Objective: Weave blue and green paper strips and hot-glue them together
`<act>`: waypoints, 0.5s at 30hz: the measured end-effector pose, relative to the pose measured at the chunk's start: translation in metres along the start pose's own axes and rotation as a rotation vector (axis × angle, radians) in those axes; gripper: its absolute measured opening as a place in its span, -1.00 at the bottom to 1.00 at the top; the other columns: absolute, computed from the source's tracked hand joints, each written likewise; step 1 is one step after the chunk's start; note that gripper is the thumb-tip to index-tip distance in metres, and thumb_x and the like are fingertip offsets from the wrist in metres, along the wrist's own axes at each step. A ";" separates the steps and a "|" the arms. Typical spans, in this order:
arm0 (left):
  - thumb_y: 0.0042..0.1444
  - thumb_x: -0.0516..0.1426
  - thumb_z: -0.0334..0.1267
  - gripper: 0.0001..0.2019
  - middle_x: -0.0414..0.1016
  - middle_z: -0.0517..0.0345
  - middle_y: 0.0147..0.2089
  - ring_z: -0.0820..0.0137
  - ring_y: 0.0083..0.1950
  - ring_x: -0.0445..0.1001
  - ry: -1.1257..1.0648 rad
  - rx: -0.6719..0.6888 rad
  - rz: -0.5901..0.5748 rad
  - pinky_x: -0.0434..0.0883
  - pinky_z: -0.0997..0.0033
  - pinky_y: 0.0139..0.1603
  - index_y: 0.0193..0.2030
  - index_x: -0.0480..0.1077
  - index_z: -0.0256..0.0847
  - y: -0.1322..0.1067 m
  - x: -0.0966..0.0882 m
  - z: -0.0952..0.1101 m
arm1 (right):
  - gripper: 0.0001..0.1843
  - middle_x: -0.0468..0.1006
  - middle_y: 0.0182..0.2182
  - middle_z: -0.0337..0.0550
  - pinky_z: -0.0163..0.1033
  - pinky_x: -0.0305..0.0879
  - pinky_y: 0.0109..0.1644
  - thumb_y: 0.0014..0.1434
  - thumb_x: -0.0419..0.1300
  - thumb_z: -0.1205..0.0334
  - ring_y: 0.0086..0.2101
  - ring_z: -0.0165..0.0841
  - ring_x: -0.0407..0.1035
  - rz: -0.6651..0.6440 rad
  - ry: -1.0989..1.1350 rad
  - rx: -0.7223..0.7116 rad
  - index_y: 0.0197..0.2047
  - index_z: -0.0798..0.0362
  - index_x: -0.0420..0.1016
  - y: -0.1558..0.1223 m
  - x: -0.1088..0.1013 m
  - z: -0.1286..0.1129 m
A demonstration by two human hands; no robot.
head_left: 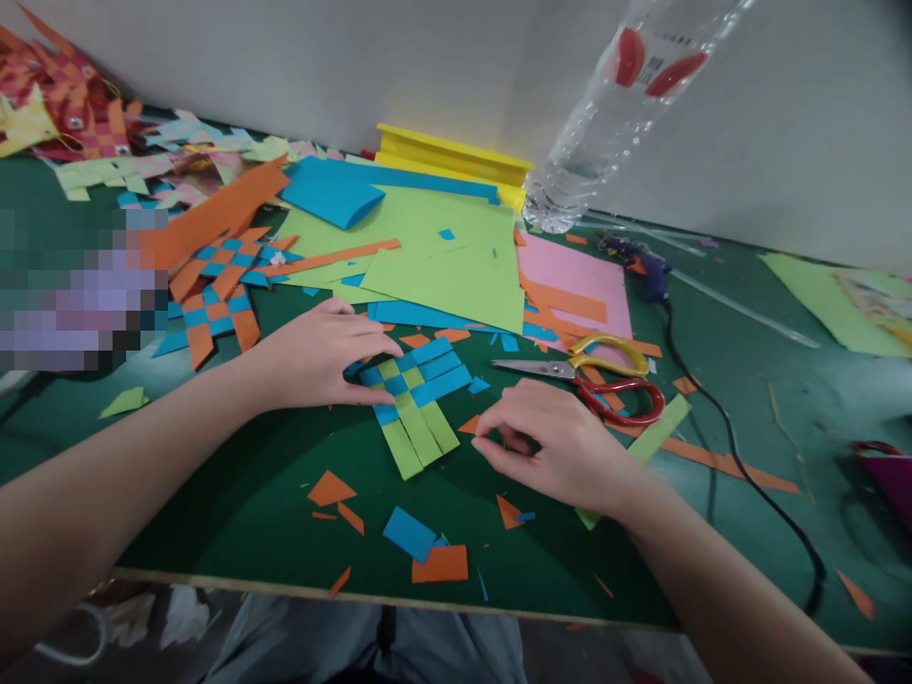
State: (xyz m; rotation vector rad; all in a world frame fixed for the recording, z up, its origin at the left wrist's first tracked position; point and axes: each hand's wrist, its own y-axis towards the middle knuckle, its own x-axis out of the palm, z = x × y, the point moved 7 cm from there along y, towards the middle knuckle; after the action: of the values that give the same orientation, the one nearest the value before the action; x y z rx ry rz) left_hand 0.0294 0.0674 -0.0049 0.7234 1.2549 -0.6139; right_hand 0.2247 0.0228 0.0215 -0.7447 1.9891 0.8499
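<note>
A small woven piece of blue and green paper strips (413, 394) lies on the green tabletop, its loose green ends towards me and blue ends to the right. My left hand (328, 356) grips its left edge, thumb on the near side and fingers on the far side. Just right of the weave, my right hand (548, 442) is closed in a loose pinch, with nothing visible between the fingertips. An orange scrap (468, 426) lies by those fingertips. Scissors with yellow and red handles (570, 370) rest beyond my right hand, blades pointing left.
Green paper sheets (456, 237), a blue sheet (328, 190) and a pink sheet (577, 271) lie behind. Woven orange-blue pieces (218, 309) sit left. A plastic bottle (591, 123) stands at the back. A glue gun (645, 271) trails its black cord (719, 408) on the right. Scraps (440, 564) litter the front.
</note>
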 end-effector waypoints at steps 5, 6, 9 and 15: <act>0.36 -0.03 0.24 -0.47 0.65 0.10 -0.06 0.23 -0.04 0.56 0.024 0.035 0.031 0.20 0.23 0.01 0.05 0.47 -0.17 0.000 -0.001 0.002 | -0.92 0.61 -0.30 -0.12 -0.15 0.32 -0.08 0.30 0.18 0.30 -0.24 -0.31 0.44 0.081 -0.100 -0.138 -0.15 0.08 0.47 0.005 0.007 -0.018; 0.37 -0.03 0.23 -0.47 0.65 0.09 -0.06 0.22 -0.03 0.56 0.029 0.041 0.038 0.20 0.23 0.01 0.05 0.47 -0.18 0.000 -0.002 0.002 | -0.88 0.62 -0.23 -0.09 -0.13 0.32 -0.02 0.31 0.19 0.26 -0.17 -0.29 0.45 0.062 -0.103 -0.147 -0.11 0.09 0.48 0.006 0.010 -0.021; 0.37 -0.02 0.22 -0.47 0.65 0.07 -0.03 0.21 0.00 0.56 0.044 0.046 0.047 0.19 0.23 0.02 0.05 0.46 -0.20 -0.001 -0.001 0.002 | -0.74 0.63 -0.07 -0.03 -0.05 0.30 0.13 0.32 0.19 0.14 -0.05 -0.24 0.44 0.003 -0.132 -0.167 0.01 0.09 0.50 0.008 0.022 -0.028; 0.33 0.04 0.22 -0.51 0.64 0.08 0.02 0.21 0.04 0.55 0.047 0.022 0.024 0.18 0.24 0.06 0.06 0.46 -0.16 -0.001 0.002 0.001 | -0.74 0.64 -0.03 -0.14 -0.07 0.22 0.24 0.35 0.19 0.14 0.01 -0.25 0.42 -0.003 -0.203 -0.244 0.01 0.09 0.54 0.011 0.039 -0.038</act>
State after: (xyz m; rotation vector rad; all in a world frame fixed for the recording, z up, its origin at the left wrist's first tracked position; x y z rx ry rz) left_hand 0.0299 0.0662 -0.0072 0.7741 1.2829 -0.5946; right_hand 0.1808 -0.0076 0.0071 -0.7649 1.7231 1.1343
